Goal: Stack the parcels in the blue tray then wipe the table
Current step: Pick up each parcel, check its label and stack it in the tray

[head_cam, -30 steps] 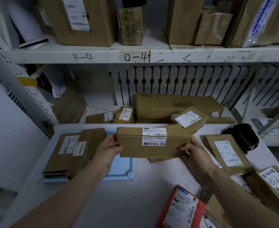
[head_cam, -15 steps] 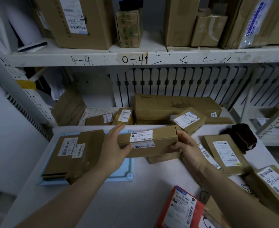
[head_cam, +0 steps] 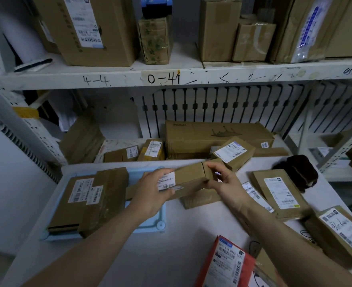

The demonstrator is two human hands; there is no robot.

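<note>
I hold a long brown cardboard parcel (head_cam: 188, 177) with a white label between both hands, over the right part of the blue tray (head_cam: 148, 224). My left hand (head_cam: 152, 193) grips its left end, thumb over the label. My right hand (head_cam: 225, 183) grips its right end. A stack of flat brown parcels (head_cam: 88, 201) lies on the tray's left side. More parcels lie on the white table (head_cam: 171, 255): a flat one (head_cam: 278, 193), one at the right edge (head_cam: 340, 235), a red one (head_cam: 224, 264) near me, and one under the held parcel (head_cam: 200, 199).
A dark cloth (head_cam: 297, 172) sits at the table's far right. Behind the table a lower shelf holds a large long carton (head_cam: 212, 137) and small boxes (head_cam: 152, 150). The upper shelf (head_cam: 171, 77) carries big cartons.
The held parcel has moved left and down toward the tray and turned flatter. My left hand now lies over its labelled end.
</note>
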